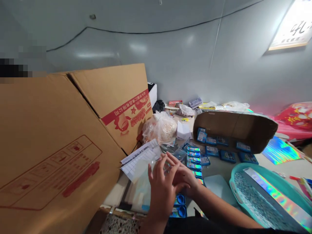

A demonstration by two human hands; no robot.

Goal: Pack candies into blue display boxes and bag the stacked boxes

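Note:
My left hand [161, 183] and my right hand [187, 179] meet over the table, fingers bent and fingertips close together. Something clear and shiny shows by the left fingertips, but the fingers cover most of it and I cannot tell its kind. Under and beside my hands lie blue packs [180, 211] with round blue parts. Just right of my hands runs a row of blue packs with rainbow-shiny strips [194, 160]. Clear plastic sheets or bags [138, 191] lie left of my left hand, below printed papers [143, 156].
A large cardboard box [48, 139] fills the left side. An open carton [234, 130] with several blue packs stands at the back right. A teal basin [258, 195] holds small bluish pieces, with a shiny strip across it. A knotted plastic bag [161, 126] sits behind my hands.

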